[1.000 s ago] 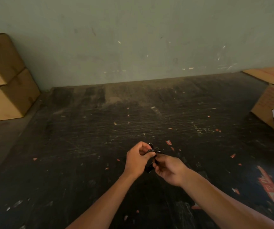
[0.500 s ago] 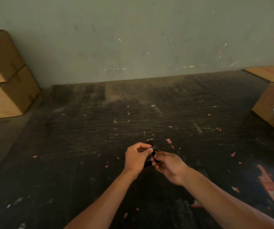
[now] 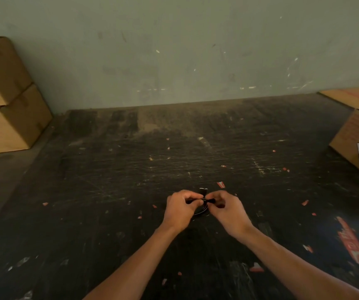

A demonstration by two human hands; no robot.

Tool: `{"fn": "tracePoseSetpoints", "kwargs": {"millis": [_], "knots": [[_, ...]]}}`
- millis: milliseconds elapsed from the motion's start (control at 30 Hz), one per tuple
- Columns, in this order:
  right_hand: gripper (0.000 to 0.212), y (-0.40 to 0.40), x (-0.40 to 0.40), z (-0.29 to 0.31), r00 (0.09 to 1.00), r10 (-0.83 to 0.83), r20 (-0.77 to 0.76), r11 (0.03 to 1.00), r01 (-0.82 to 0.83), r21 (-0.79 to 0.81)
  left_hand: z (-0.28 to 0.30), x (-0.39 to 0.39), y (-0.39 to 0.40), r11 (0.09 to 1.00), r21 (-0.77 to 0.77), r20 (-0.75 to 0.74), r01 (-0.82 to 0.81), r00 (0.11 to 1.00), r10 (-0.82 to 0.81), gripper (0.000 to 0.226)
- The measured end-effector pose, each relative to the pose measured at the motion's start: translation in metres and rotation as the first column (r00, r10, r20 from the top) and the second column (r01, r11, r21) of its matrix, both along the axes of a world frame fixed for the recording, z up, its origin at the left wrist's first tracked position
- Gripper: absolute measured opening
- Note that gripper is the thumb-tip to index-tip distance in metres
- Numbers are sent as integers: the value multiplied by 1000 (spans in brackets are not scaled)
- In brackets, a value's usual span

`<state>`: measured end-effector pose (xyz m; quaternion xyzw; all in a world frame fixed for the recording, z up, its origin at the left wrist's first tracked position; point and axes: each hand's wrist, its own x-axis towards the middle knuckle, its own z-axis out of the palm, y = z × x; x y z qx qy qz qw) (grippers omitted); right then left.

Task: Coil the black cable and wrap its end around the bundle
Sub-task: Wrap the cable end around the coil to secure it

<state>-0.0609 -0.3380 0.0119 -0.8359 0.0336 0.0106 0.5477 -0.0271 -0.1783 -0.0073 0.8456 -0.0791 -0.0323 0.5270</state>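
Observation:
A small bundle of black cable (image 3: 203,207) hangs between both hands above the dark scuffed table (image 3: 131,180). My left hand (image 3: 179,210) pinches the bundle's left side with closed fingers. My right hand (image 3: 228,207) pinches a black cable end that sticks out toward the left hand. A plug tip with a pale edge pokes up between the two hands. Most of the coil is hidden behind my fingers.
Two stacked cardboard boxes (image 3: 3,98) stand at the far left against the pale green wall. An open cardboard box (image 3: 358,135) with a black-and-white label sits at the right edge. Small red and white scraps dot the table.
Both hands have shifted slightly and spread a little apart, with the right hand now pulling the cable end sideways. The bundle has stayed between them.

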Motion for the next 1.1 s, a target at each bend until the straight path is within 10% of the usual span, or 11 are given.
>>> {"fn": "tracePoseSetpoints", "kwargs": {"millis": [367, 1100], "knots": [[12, -12, 11, -5, 927, 205, 315, 869, -25, -494, 2, 4, 3, 998, -44, -27, 43, 999, -44, 32], [15, -9, 24, 0, 992, 87, 95, 959, -57, -279, 10, 10, 9, 988, -133, -161, 80, 982, -101, 34]]}}
